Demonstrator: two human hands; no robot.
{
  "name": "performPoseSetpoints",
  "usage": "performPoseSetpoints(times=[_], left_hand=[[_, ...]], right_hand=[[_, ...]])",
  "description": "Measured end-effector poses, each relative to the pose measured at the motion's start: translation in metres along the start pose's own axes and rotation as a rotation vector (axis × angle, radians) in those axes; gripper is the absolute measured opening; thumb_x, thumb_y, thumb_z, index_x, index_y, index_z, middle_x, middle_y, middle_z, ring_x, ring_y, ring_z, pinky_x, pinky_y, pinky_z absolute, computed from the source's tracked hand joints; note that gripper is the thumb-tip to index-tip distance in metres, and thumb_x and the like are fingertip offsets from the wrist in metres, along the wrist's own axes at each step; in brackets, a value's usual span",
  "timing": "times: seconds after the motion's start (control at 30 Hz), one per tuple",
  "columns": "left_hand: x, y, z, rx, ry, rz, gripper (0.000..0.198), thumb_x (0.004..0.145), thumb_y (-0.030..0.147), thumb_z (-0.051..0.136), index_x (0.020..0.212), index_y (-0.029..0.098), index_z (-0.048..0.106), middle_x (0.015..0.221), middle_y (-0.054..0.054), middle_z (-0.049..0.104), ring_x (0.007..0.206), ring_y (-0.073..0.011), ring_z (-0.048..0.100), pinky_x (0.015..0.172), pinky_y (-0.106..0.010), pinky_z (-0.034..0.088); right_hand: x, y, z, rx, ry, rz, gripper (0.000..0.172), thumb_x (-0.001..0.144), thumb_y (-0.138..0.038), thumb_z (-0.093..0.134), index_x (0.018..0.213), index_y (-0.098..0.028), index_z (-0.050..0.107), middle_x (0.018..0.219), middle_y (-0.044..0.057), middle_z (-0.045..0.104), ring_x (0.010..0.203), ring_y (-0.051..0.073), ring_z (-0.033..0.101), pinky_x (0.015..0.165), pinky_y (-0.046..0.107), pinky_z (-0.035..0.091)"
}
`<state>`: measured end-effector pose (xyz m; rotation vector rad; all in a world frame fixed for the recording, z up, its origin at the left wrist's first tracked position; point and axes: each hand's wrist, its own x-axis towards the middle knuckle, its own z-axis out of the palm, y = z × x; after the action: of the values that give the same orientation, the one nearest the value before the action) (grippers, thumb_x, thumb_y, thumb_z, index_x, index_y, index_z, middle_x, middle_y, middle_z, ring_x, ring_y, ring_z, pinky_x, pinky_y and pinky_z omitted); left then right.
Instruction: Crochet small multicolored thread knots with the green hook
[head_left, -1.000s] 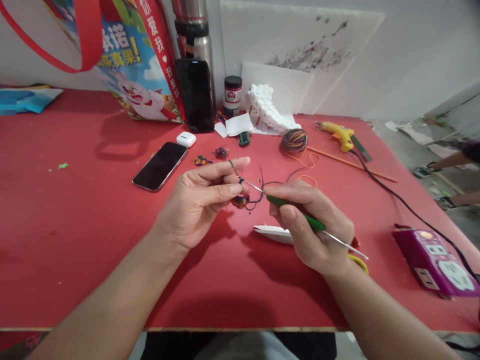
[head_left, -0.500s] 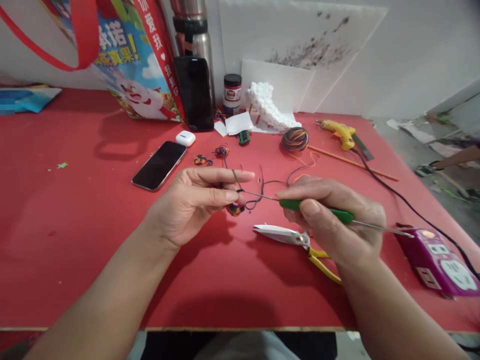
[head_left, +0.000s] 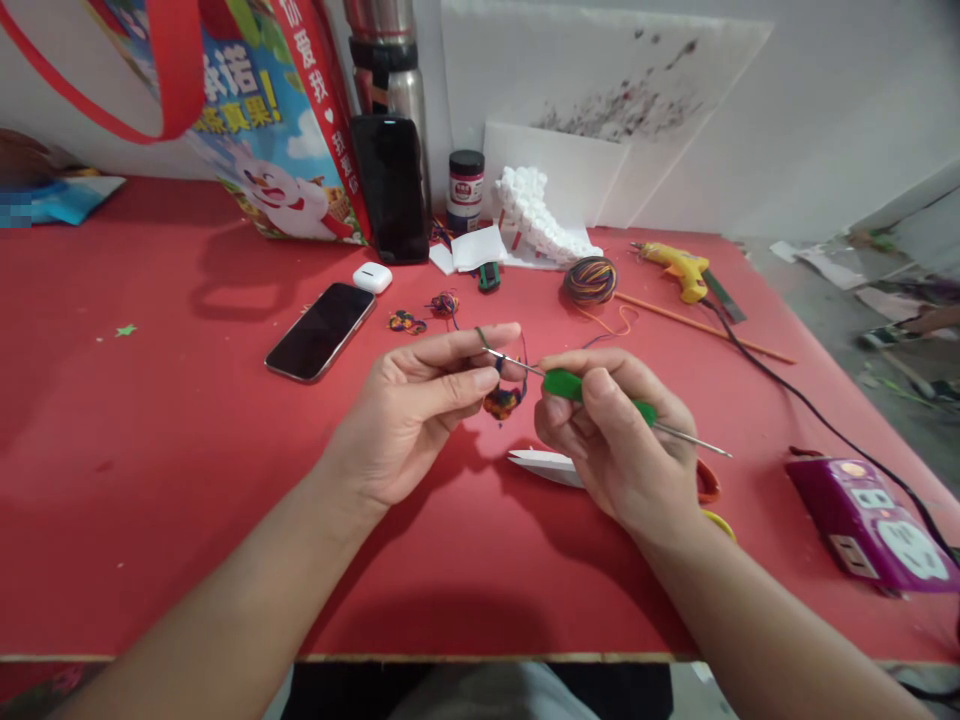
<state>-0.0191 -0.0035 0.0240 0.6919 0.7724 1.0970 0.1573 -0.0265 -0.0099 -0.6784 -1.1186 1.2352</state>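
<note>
Two narrow grips — left hand (head_left: 427, 410) pinching yarn piece (head_left: 502, 404), detail unclear | right hand (head_left: 630, 440) holding green-handled hook (head_left: 562, 384) | scissors (head_left: 547, 467) partly hidden beneath

Single head-worn view, facing forward and down; hands (head_left: 424, 415) close, red table (head_left: 187, 440) around
</note>
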Motion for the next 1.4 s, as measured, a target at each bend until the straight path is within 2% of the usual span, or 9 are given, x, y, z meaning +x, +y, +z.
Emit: performPoseSetpoints(times=[0.17, 0.4, 0.5, 0.63, 0.8, 0.9, 1.1, 1.27, 1.4], left_hand=[[0.001, 0.001, -0.001, 0.027, 0.024, 0.028, 0.017, 0.076, 0.014, 0.088, 0.093, 0.017, 0.09, 0.075, -0.003, 0.078, 0.059, -0.0071, 0.056, 0.058, -0.02, 0.049], [0.001, -0.002, 0.004, 0.046, 0.086, 0.031, 0.019, 0.072, 0.012, 0.091, 0.089, 0.021, 0.089, 0.077, -0.004, 0.082, 0.076, -0.0163, 0.075, 0.066, -0.024, 0.055], [0.0, -0.007, 0.009, 0.032, 0.164, 0.06, 0.021, 0.073, 0.01, 0.09, 0.091, 0.02, 0.089, 0.075, -0.002, 0.08, 0.073, -0.0129, 0.073, 0.066, -0.021, 0.054], [-0.002, -0.013, 0.015, -0.084, 0.16, 0.048, 0.021, 0.073, 0.006, 0.089, 0.091, 0.016, 0.088, 0.072, 0.002, 0.077, 0.067, -0.0075, 0.069, 0.07, -0.017, 0.056], [-0.001, -0.009, 0.012, -0.14, 0.127, -0.067, 0.022, 0.07, 0.004, 0.089, 0.089, 0.015, 0.088, 0.073, -0.001, 0.079, 0.067, -0.0082, 0.072, 0.067, -0.014, 0.057], [0.001, -0.001, 0.005, -0.084, 0.13, -0.042, 0.021, 0.071, 0.002, 0.087, 0.087, 0.016, 0.089, 0.069, -0.003, 0.08, 0.065, -0.0094, 0.073, 0.062, -0.014, 0.056], [0.003, 0.009, -0.005, 0.043, 0.126, -0.019, 0.02, 0.073, 0.006, 0.085, 0.088, 0.018, 0.09, 0.069, -0.005, 0.081, 0.062, -0.0119, 0.071, 0.059, -0.018, 0.057], [0.004, 0.013, -0.006, 0.038, 0.11, -0.009, 0.023, 0.067, 0.002, 0.084, 0.086, 0.014, 0.089, 0.067, -0.004, 0.078, 0.066, -0.0123, 0.074, 0.058, -0.015, 0.056], [0.004, 0.014, -0.008, 0.069, 0.076, -0.039, 0.023, 0.066, 0.003, 0.084, 0.086, 0.014, 0.089, 0.065, -0.005, 0.077, 0.061, -0.0128, 0.072, 0.056, -0.017, 0.057]], right_hand=[[0.002, 0.0, -0.001, 0.031, -0.017, -0.009, 0.016, 0.104, -0.031, 0.068, 0.108, -0.02, 0.08, 0.073, -0.002, 0.065, 0.048, 0.006, 0.043, 0.047, 0.023, 0.039], [-0.004, 0.001, -0.002, -0.069, -0.002, -0.016, 0.016, 0.106, -0.032, 0.066, 0.111, -0.023, 0.078, 0.077, 0.0, 0.067, 0.058, 0.009, 0.054, 0.051, 0.023, 0.045], [-0.012, 0.005, 0.001, -0.331, 0.048, -0.122, 0.018, 0.108, -0.032, 0.063, 0.117, -0.025, 0.076, 0.081, 0.0, 0.07, 0.062, 0.011, 0.059, 0.056, 0.025, 0.051], [-0.02, 0.011, 0.008, -0.667, 0.065, -0.343, 0.024, 0.108, -0.028, 0.061, 0.129, -0.027, 0.072, 0.103, 0.006, 0.077, 0.082, 0.018, 0.07, 0.078, 0.036, 0.061], [-0.018, 0.012, 0.004, -0.672, -0.045, -0.404, 0.031, 0.107, -0.025, 0.061, 0.136, -0.032, 0.068, 0.114, 0.006, 0.078, 0.096, 0.022, 0.072, 0.089, 0.042, 0.061], [-0.014, 0.011, -0.002, -0.607, -0.113, -0.401, 0.031, 0.107, -0.024, 0.06, 0.136, -0.03, 0.068, 0.107, 0.005, 0.077, 0.09, 0.02, 0.07, 0.084, 0.04, 0.06], [-0.009, 0.004, -0.01, -0.598, -0.138, -0.392, 0.027, 0.107, -0.024, 0.062, 0.131, -0.026, 0.072, 0.091, 0.003, 0.071, 0.075, 0.018, 0.064, 0.073, 0.037, 0.057], [-0.004, -0.007, -0.013, -0.611, -0.159, -0.38, 0.025, 0.106, -0.021, 0.062, 0.126, -0.026, 0.076, 0.088, 0.003, 0.072, 0.075, 0.017, 0.064, 0.071, 0.034, 0.055], [-0.002, -0.016, -0.016, -0.613, -0.174, -0.342, 0.022, 0.105, -0.023, 0.064, 0.12, -0.025, 0.079, 0.085, 0.004, 0.074, 0.073, 0.018, 0.066, 0.068, 0.035, 0.056]])
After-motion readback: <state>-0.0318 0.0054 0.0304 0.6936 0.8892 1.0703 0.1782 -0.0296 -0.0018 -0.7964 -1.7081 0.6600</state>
